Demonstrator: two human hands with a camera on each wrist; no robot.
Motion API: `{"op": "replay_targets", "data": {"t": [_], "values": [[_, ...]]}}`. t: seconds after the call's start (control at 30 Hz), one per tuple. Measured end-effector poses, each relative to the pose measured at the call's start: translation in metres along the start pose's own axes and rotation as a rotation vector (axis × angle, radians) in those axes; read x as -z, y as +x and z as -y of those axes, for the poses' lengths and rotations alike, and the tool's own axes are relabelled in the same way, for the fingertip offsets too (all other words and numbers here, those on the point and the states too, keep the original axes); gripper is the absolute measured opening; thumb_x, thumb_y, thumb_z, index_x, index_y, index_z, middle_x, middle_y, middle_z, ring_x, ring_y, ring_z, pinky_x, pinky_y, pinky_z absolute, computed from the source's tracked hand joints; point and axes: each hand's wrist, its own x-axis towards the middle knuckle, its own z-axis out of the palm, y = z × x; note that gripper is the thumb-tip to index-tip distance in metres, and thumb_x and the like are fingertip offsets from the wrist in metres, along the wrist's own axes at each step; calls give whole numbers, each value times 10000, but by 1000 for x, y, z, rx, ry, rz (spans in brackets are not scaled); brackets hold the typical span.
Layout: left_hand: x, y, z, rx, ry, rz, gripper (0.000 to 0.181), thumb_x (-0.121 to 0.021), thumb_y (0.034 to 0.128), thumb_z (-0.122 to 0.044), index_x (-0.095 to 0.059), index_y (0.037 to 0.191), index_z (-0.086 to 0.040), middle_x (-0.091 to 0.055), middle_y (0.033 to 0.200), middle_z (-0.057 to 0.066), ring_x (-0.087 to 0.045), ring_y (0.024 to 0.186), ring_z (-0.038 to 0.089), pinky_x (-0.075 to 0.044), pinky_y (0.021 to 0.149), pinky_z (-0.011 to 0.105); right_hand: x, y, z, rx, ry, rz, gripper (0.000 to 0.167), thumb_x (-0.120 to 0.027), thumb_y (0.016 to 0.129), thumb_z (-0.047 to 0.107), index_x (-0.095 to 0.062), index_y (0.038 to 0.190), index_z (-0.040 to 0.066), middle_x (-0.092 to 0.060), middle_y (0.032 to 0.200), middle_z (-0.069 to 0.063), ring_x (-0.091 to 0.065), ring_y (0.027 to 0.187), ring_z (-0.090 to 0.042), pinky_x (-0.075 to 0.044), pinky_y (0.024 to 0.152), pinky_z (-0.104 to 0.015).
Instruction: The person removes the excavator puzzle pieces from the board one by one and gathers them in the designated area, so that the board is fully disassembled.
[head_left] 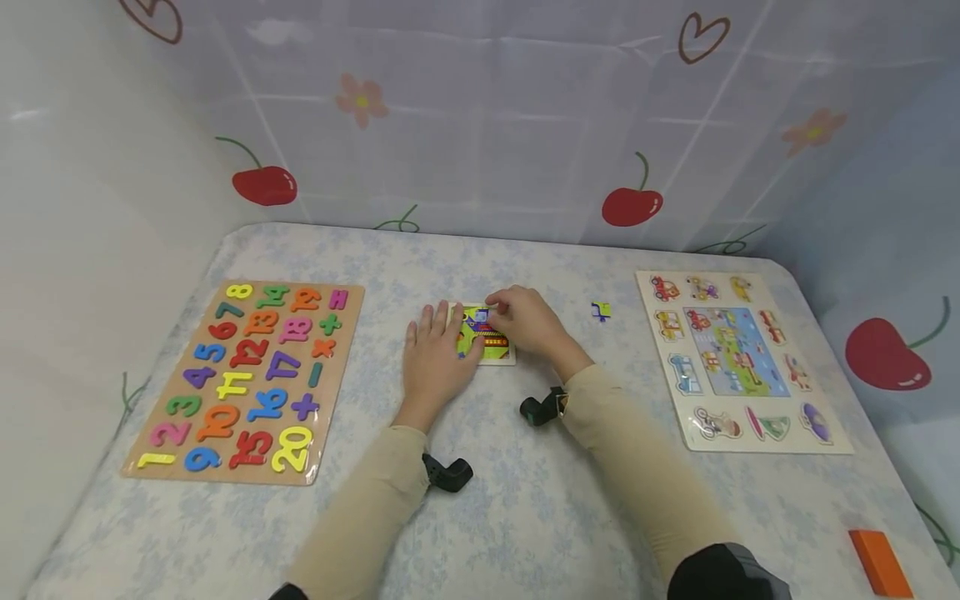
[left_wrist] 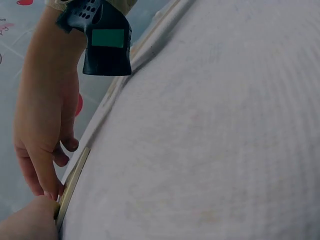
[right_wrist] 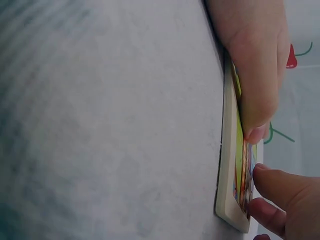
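Observation:
A small jigsaw puzzle (head_left: 497, 345) with a colourful vehicle picture lies in a pale frame at mid-table. My left hand (head_left: 438, 362) rests over its left part, fingers extended and thumb across its lower middle. In the right wrist view, the left thumb (right_wrist: 257, 100) presses on the picture. At the upper right of the puzzle, my right hand (head_left: 528, 321) pinches a puzzle piece between bent thumb and finger; the fingers mostly hide this piece. A loose yellow, blue and purple puzzle piece (head_left: 601, 311) lies to the right, apart from both hands.
A wooden number board (head_left: 341, 392) stands left on the table, filled with bright numerals and signs. To the right lies a white picture board (head_left: 675, 387) with vehicles and toys. An orange block (head_left: 881, 564) sits near the right front edge. Patterned cloth hangs behind.

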Motion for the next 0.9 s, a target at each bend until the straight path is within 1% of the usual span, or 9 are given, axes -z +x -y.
{"op": "replay_targets", "data": {"t": [0.17, 0.3, 0.5, 0.7, 0.9], "values": [[2, 0, -1, 1, 2, 4, 741, -335, 970, -663, -250, 1589, -264, -194, 1668, 31, -97, 1561, 273, -84, 1258, 522, -4, 2, 3, -5, -26, -4, 276, -672, 951, 284, -694, 1186, 142, -611, 1007, -38, -540, 928, -219, -476, 820, -365], [4, 0, -2, 2, 1, -2, 736, -356, 967, -657, -274, 1583, -262, -214, 1662, 33, -118, 1558, 278, -99, 1256, 528, -3, 2, 5, -18, -24, -6, 258, -668, 953, 274, -670, 1169, 133, -596, 997, -34, -530, 918, -213, -472, 813, -354], [4, 1, -2, -1, -10, -15, 738, -376, 959, -658, -300, 1575, -258, -243, 1655, 30, -143, 1554, 277, -116, 1252, 529, -2, 2, 8, -19, 52, -20, 197, -684, 941, 207, -611, 1094, 108, -627, 1019, -49, -568, 928, -212, -495, 858, -364], [4, 2, -2, -3, -22, -23, 744, -397, 952, -656, -319, 1569, -248, -258, 1650, 33, -152, 1552, 279, -117, 1251, 532, -3, 1, 7, -33, 155, -22, 148, -681, 943, 180, -579, 1039, 133, -646, 990, -40, -598, 919, -206, -499, 846, -365], [3, 1, -1, 10, -29, -21, 759, -407, 946, -659, -303, 1575, -246, -249, 1653, 23, -140, 1555, 272, -105, 1254, 527, -3, 0, 2, -11, 218, -49, 114, -666, 958, 192, -588, 1035, 163, -660, 1027, -16, -575, 814, -201, -485, 740, -330]]}}
